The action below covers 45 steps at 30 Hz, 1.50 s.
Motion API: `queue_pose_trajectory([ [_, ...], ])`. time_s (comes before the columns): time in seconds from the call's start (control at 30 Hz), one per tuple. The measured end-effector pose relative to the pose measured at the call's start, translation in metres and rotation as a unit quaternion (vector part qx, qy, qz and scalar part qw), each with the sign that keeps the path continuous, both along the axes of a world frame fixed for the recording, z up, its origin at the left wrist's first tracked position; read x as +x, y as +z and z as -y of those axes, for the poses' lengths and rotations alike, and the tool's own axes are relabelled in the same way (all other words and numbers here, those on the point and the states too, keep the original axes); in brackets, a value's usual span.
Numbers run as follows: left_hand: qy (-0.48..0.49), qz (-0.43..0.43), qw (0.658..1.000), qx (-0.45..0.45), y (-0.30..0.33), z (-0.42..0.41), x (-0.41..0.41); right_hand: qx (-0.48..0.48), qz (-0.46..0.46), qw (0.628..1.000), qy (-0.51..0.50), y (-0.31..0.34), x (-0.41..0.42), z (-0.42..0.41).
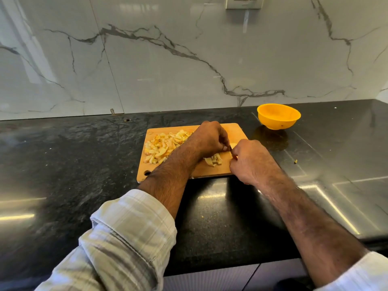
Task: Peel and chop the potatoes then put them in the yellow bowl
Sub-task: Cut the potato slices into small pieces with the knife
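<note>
Rolled sleeve (134, 223) nearest, I'm pinching the potato (233, 145) with my left hand (210, 138) while my right hand (249, 160) is gripping the knife (231, 148), chopping near the cutting board (210, 171)'s right edge.

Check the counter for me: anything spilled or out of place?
Mostly tidy. One small potato scrap lies on the countertop right of the cutting board, and another crumb nearer the front edge. The yellow bowl stands upright.

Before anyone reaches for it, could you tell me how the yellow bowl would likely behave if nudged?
The yellow bowl looks empty and like plastic, so probably light. Its narrow base on the glossy countertop suggests it could slide or tip easily.
</note>
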<state>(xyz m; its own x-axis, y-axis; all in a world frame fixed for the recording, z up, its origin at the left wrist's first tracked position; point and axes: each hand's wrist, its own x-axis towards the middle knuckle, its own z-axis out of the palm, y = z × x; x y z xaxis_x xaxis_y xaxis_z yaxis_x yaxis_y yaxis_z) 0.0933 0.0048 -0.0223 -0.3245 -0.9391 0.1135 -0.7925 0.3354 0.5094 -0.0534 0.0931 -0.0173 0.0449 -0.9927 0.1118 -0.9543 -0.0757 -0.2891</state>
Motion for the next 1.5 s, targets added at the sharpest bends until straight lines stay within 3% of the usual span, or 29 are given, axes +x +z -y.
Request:
queue_pose_trajectory([
  [0.13,-0.049,0.037,0.998,0.008,0.005,-0.001,-0.004,-0.054,0.077,0.995,-0.029,-0.002,-0.029,-0.009],
  [0.23,-0.091,0.072,0.993,0.025,0.006,0.001,-0.012,0.010,0.074,0.996,-0.055,-0.004,-0.041,-0.018],
  [0.57,-0.022,0.079,0.997,-0.009,0.004,-0.007,-0.007,0.022,0.056,0.998,-0.033,0.002,-0.029,0.005],
  [0.7,-0.042,0.089,0.995,-0.005,0.000,-0.005,-0.004,0.014,0.058,0.997,-0.039,0.001,-0.032,0.002],
  [1.23,-0.004,-0.005,1.000,-0.017,-0.008,0.003,0.001,0.009,-0.014,1.000,-0.024,0.008,-0.006,0.006],
  [1.5,0.009,0.004,1.000,-0.007,-0.003,0.000,0.001,0.013,-0.028,0.999,-0.020,0.000,0.005,-0.007],
])
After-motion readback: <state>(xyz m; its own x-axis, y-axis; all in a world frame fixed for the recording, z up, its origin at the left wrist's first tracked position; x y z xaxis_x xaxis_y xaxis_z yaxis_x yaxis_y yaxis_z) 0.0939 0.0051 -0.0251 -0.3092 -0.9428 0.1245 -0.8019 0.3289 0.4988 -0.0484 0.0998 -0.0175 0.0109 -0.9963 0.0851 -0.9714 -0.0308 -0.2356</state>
